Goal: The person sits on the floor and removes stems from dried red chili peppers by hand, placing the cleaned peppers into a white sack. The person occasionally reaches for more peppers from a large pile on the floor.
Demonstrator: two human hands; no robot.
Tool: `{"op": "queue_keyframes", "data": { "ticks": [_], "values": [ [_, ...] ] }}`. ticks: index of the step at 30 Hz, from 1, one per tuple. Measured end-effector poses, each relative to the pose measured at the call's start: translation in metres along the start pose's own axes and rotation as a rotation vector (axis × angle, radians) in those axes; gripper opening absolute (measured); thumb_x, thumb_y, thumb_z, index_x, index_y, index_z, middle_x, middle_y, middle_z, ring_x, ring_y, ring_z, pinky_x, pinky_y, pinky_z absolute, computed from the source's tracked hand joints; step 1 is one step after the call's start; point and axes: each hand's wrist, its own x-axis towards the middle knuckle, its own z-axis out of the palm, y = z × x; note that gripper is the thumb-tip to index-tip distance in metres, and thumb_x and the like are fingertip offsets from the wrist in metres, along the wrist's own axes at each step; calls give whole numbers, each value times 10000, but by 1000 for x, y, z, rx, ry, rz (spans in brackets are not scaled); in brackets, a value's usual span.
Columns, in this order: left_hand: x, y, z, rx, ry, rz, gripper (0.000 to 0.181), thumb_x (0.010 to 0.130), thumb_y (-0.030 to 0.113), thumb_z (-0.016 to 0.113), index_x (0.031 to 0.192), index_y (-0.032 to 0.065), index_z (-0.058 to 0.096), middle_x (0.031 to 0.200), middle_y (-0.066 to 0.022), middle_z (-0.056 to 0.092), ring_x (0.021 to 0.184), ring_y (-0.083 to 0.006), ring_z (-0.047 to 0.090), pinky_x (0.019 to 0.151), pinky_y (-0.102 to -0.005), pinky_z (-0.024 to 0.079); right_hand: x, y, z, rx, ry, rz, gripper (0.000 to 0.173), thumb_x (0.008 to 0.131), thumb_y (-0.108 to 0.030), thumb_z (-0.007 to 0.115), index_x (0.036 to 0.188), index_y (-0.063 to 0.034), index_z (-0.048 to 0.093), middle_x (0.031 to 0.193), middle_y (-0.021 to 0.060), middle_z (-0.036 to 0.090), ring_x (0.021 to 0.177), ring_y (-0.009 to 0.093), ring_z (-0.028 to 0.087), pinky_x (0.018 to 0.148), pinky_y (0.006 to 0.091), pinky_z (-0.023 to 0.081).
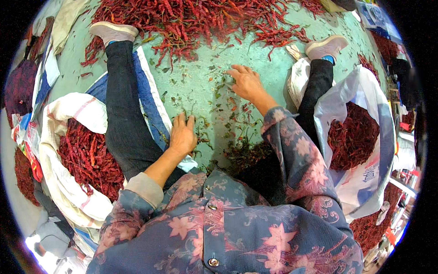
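My left hand [183, 134] rests low over the green floor [191, 82], fingers bent and pointing down at small stems and leaf scraps beside a blue-and-white sack edge. Its fingertips are partly hard to make out against the debris. Farther forward and to the right, my right hand [245, 81] is held over the floor with its fingers spread, and no chili shows in it. Beyond both hands lies a large heap of dried red chilies [191, 20]. Between my legs, close to my body, is a dark pile of stems and scraps [246, 154].
An open white woven sack [48, 147] of red chilies [90, 157] stands at my left; another sack [385, 137] with darker chilies [354, 137] stands at my right. My outstretched legs flank the work area. A person in grey is partly visible at lower left.
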Motion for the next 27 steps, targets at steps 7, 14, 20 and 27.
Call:
{"op": "queue_keyframes", "data": {
  "ticks": [7, 14, 20, 27],
  "values": [
    [-16, 38, 29, -32, -54, 277, 487, 692, 54, 529, 1171, -14, 468, 1267, -227, 378, 1197, -392, 338, 968, -484, 313, -60, -16, 46, -147, -79, -195, 449, 686, -151, 615, 1124, -125, 522, 1246, 64, 445, 1171, 298, 396, 923, 486, 343],
    [-23, 22, 8, -101, -24, 257, 381, 695, 48, 522, 1074, 8, 519, 1128, -186, 475, 1052, -343, 457, 855, -431, 408, -108, 4, 3, -47, -128, -120, 488, 659, -104, 618, 1136, -134, 518, 1229, 67, 461, 1122, 305, 441, 902, 457, 379],
    [-26, 8, 1, 87, -165, 132, 313, 681, 15, 527, 992, -13, 515, 969, -192, 491, 878, -355, 508, 774, -415, 446, -72, 41, 17, -76, 71, 110, 493, 663, -82, 597, 1144, -126, 500, 1264, 95, 425, 1116, 324, 439, 891, 457, 394],
    [-43, 49, 23, -444, -544, 415, 384, 699, 74, 574, 1065, -14, 495, 1014, -209, 502, 984, -367, 487, 806, -430, 436, -175, -55, 17, 56, -475, -102, 522, 647, -105, 656, 1144, -135, 497, 1281, 78, 417, 1163, 302, 403, 907, 461, 389]
  ]
}}
